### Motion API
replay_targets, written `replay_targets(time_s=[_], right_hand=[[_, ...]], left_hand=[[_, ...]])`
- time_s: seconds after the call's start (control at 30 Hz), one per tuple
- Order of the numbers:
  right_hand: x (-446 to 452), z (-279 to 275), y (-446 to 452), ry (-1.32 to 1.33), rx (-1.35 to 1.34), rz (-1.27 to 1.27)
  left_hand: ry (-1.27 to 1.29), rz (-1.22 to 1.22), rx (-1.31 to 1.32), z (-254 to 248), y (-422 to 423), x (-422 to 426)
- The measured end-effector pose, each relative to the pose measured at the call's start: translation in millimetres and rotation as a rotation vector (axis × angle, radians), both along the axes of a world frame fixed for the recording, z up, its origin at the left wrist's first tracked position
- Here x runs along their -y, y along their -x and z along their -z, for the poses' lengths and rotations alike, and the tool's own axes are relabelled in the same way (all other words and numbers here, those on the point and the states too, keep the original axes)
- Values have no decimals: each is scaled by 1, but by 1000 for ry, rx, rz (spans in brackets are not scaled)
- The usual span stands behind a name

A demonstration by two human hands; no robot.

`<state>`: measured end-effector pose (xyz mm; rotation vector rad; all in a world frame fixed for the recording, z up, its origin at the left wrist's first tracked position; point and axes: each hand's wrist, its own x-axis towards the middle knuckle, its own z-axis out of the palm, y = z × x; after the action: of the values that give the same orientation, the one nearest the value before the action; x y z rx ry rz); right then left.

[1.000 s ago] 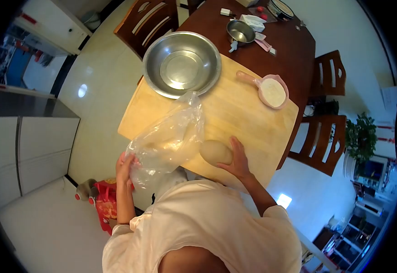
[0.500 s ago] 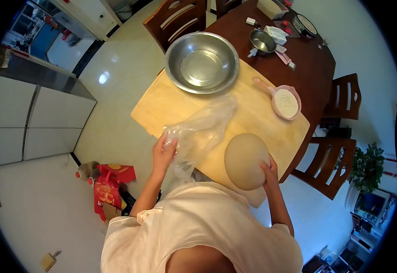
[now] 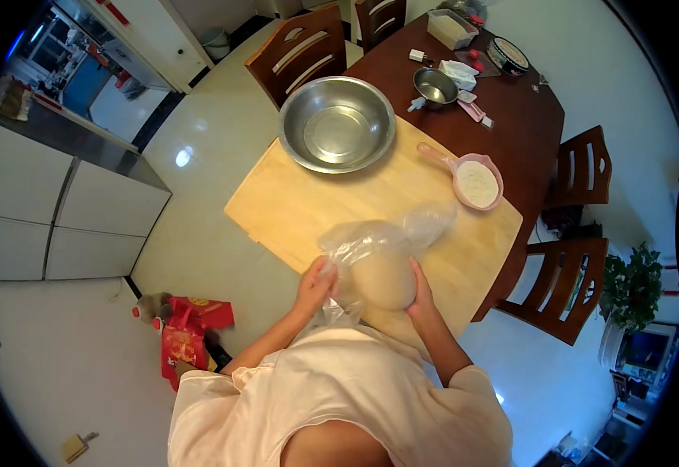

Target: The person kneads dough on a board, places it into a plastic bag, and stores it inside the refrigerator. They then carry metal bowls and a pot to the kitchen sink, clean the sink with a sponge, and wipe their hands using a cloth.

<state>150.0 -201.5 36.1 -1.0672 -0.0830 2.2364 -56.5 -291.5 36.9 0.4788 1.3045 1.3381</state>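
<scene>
A smooth, pale ball of dough [image 3: 386, 282] is at the near edge of the wooden board, with a clear plastic bag [image 3: 355, 237] spread over its far and left sides. My left hand [image 3: 317, 286] pinches the bag's edge to the left of the dough. On the other side, my right hand [image 3: 422, 289] is wrapped against the dough's right flank, gripping it. Part of the bag trails off to the upper right, over the board. Whether the dough sits fully inside the bag or partly under it, I cannot tell.
A large steel basin [image 3: 338, 128] stands on the far left of the wooden board [image 3: 277, 206]. A pink scoop of flour [image 3: 478, 184] lies at the right. Farther back on the dark table [image 3: 522, 117] are a small metal bowl [image 3: 436, 87], a plastic container [image 3: 452, 29] and a round tin [image 3: 508, 56].
My right hand has brought the dough leftward to the bag. The bag has shifted right and now drapes over the dough. My left hand has moved right and nearer, still holding the bag.
</scene>
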Motion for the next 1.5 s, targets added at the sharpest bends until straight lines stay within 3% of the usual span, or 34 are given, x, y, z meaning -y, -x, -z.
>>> replay_targets(time_s=[0.07,0.17,0.27,0.37,0.47,0.57,0.67,0.77,0.83,0.9,1.03,1.1,1.17,1.23,1.3,1.4,1.5], right_hand=[[-7,1,12,-8,-45,99],[-9,22,31,-103,24,223],[-8,55,41,-276,199,322],[0,73,39,-198,204,392],[11,73,33,-177,229,406],[17,61,27,-261,238,375],[20,58,22,-323,245,350],[15,60,23,-284,156,346],[11,54,24,-174,42,368],[4,84,24,-94,-93,348],[-3,101,35,-48,-212,214],[-3,110,27,-443,239,-107],[-6,102,11,-774,701,-423],[-7,49,-17,-1026,1180,-751],[-12,26,-40,-1388,1417,-166],[-36,-21,-37,-1387,1725,132],[-62,42,-32,-1387,1610,84]], left_hand=[[172,-6,38,24,-24,5],[58,441,637,24,-47,0],[32,367,776,47,-40,2],[89,385,572,34,-5,14],[241,461,-55,30,12,26],[168,237,-234,-20,15,31],[-220,466,-421,-76,-5,41],[-38,599,76,-65,-22,36],[0,618,-83,-44,-23,37],[24,643,-171,-23,-21,38],[116,502,133,-7,-32,36],[218,454,315,14,-25,33],[148,307,436,-14,-8,16],[62,231,482,-31,12,4],[-32,233,446,-37,28,-1],[-25,322,219,-64,30,0],[-38,474,65,-83,23,4]])
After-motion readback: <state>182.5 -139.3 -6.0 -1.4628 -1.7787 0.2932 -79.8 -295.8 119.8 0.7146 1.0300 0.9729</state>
